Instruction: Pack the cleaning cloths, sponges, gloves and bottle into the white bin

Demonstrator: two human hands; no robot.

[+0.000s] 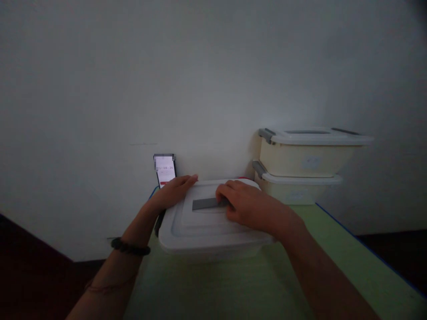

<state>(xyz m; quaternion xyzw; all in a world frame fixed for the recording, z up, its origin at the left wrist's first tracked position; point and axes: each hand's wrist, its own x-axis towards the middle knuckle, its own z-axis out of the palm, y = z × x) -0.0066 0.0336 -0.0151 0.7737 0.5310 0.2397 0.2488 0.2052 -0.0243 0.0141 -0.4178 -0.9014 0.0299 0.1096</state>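
Observation:
A storage box with a white lid (200, 231) sits before me on the green table. The lid has a flat grey handle (207, 204) in its middle. My right hand (245, 204) is closed, its fingers curled around the right end of that handle. Over the lid's far left side lies my left hand (175, 192), fingers stretched out and touching the edge; its thumb is hidden. A dark clip shows below the left wrist, at the lid's left side. Whether the lid is fastened I cannot tell, and the inside of the box is hidden.
Two more lidded boxes with grey clips, an upper box (296, 158) on a lower box (288, 192), stand at the back right. A phone (166, 171) with a lit timer leans against the wall (213, 89). The green table (200, 289) has a blue edge on the right.

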